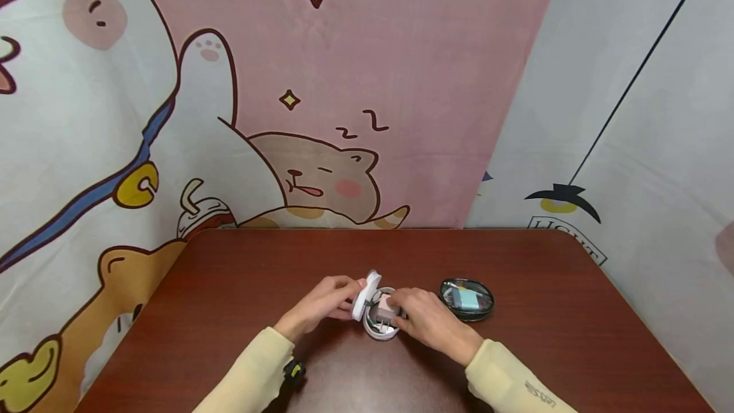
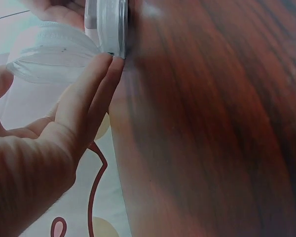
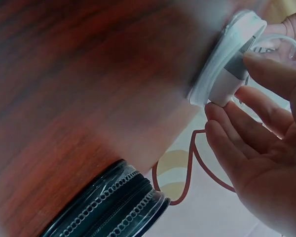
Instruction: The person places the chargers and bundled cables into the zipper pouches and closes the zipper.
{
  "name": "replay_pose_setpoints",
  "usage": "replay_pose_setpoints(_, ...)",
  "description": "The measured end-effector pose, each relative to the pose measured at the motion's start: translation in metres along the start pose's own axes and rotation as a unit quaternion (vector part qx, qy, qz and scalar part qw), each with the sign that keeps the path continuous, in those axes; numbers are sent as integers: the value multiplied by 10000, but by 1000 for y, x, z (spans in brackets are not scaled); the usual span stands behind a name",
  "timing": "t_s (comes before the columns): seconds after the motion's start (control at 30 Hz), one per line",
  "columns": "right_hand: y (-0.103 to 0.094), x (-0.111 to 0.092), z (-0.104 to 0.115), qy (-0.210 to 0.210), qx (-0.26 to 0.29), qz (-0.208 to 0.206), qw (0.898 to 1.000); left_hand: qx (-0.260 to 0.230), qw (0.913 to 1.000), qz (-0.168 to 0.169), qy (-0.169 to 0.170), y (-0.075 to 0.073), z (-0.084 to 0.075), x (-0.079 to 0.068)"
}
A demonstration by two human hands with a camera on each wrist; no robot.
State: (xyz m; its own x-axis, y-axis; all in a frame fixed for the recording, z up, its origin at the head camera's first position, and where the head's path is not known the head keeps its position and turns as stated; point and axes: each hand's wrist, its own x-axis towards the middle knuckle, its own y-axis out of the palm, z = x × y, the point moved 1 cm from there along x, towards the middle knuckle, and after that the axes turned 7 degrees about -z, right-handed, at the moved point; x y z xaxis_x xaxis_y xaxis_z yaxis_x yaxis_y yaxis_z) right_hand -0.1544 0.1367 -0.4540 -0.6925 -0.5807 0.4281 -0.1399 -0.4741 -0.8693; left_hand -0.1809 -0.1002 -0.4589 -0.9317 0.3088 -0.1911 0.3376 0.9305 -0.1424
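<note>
A small round white case (image 1: 380, 334) sits on the table with its lid (image 1: 366, 297) tilted up on the left side. My left hand (image 1: 318, 304) holds that clear-topped lid between thumb and fingers, two fingertips close to the case's base (image 2: 112, 29) in the left wrist view. Inside the base lies a pale plug charger (image 1: 385, 310) with metal prongs, and a white cable beside it. My right hand (image 1: 430, 320) pinches the charger (image 3: 227, 85), its thumb over the grey face and fingertips at the lower edge.
Right of my right hand stands an oval black zip case (image 1: 467, 318) with a clear top and a light-blue item inside. A small black and yellow object (image 1: 294, 371) shows beside the left sleeve. Behind the brown table (image 1: 229, 260) hangs a cartoon-print cloth (image 1: 430, 81).
</note>
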Motion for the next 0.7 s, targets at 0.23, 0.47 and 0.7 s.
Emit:
replay_pose_setpoints(0.23,-2,3,-1,271,221,196,9992,16,10000,26,9,1,-2,-2)
replay_pose_setpoints(0.47,-1,6,-1,379,325,315,9983,74,10000,14,25,1,-2,-2)
replay_pose_setpoints(0.7,-10,3,-6,1075,724,429,9906,157,9999,1,3,-1,-3,-3)
